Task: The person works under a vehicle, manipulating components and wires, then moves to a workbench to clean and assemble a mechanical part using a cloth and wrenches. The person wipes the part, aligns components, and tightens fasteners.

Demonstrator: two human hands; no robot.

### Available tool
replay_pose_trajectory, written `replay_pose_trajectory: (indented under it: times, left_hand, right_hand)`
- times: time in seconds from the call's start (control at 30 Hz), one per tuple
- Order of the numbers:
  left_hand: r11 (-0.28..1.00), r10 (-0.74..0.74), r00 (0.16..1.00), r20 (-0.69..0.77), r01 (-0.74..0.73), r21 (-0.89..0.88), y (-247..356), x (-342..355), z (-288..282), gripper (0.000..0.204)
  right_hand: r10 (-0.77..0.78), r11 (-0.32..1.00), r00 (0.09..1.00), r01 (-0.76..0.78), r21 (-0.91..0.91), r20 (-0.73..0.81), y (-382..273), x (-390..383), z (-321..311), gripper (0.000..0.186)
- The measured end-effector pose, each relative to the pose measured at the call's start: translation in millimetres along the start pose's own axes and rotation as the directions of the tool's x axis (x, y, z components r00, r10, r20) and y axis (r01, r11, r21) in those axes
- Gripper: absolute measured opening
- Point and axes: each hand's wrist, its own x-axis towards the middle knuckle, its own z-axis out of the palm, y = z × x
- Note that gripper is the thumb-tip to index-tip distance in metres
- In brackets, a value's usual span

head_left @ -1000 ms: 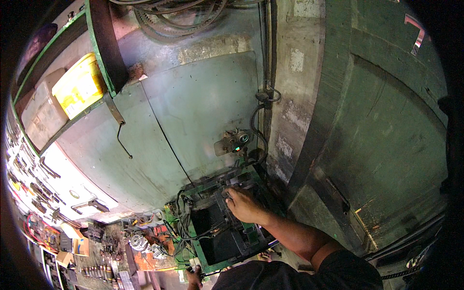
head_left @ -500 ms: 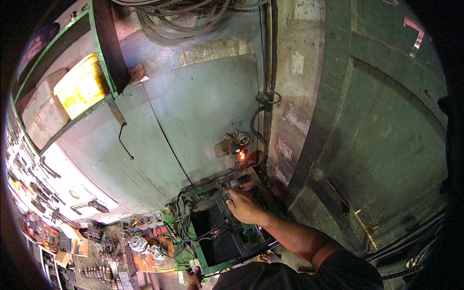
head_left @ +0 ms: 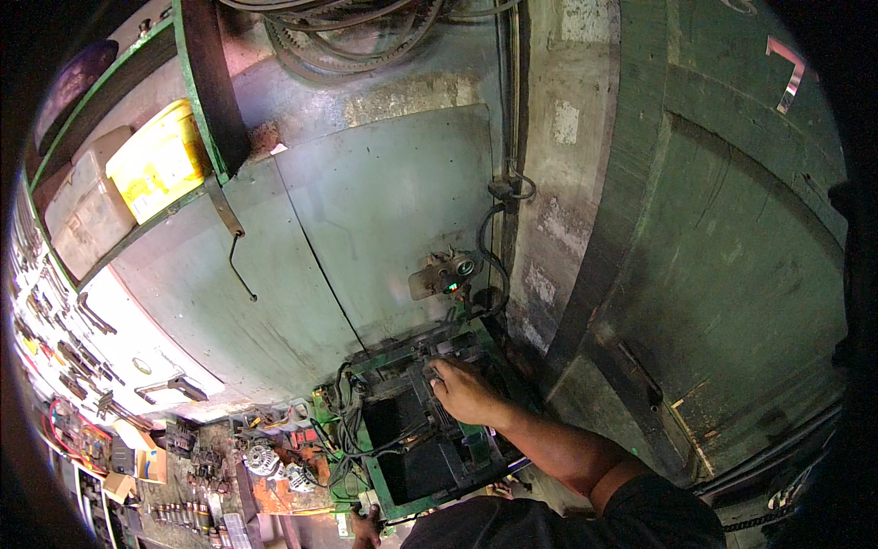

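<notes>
Green-framed machine (head_left: pixel 416 509) sits near the grey wall panel (head_left: pixel 393 210), right in front of the person, presumably so both hands reach it. Right hand (head_left: pixel 465 392) is on a dark ribbed part (head_left: pixel 421 386) inside the frame, fingers bent narrow over its top; looks like steadying or pressing, but grip vs. press I can't tell. Left hand (head_left: pixel 366 527) is low at the near left corner, maybe bracing; fingers too small and dark to call. Black cables (head_left: pixel 346 423) bunch along the left side, apart from the right hand.

Green frame (head_left: pixel 400 510), dark mechanism (head_left: pixel 422 386) and cables (head_left: pixel 346 419) on it
</notes>
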Motion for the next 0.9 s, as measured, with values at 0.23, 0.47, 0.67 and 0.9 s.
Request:
replay_pose_trajectory:
  times: [0.23, 0.47, 0.67, 0.9]
  left_hand:
    - [0.985, -0.097, 0.992, 0.086, 0.108, -0.134, -1.3, -8.9, 1.9, 0.076]
    - [0.727, 0.12, 0.992, -0.025, -0.071, 0.683, 45.8, -33.0, 9.0, 0.083]
    - [0.443, 0.796, 0.604, 0.046, -0.632, 0.636, 173.8, -119.6, 52.1, 0.032]
    - [0.143, 0.608, 0.474, 0.637, -0.854, 0.5, 317.1, -112.1, 174.3, 0.044]
  right_hand:
    - [0.059, 0.998, 0.998, -0.059, 0.029, 0.017, 2.7, -1.4, 5.4, 0.041]
    - [-0.014, 1.0, 0.999, 0.013, -0.015, -0.049, 0.2, -1.9, 3.0, 0.033]
    - [-0.005, 1.0, 1.0, 0.005, 0.03, -0.009, 4.3, 1.6, 2.4, 0.031]
    - [-0.026, 0.999, 0.999, 0.027, 0.037, -0.031, 8.4, 1.3, 6.1, 0.029]
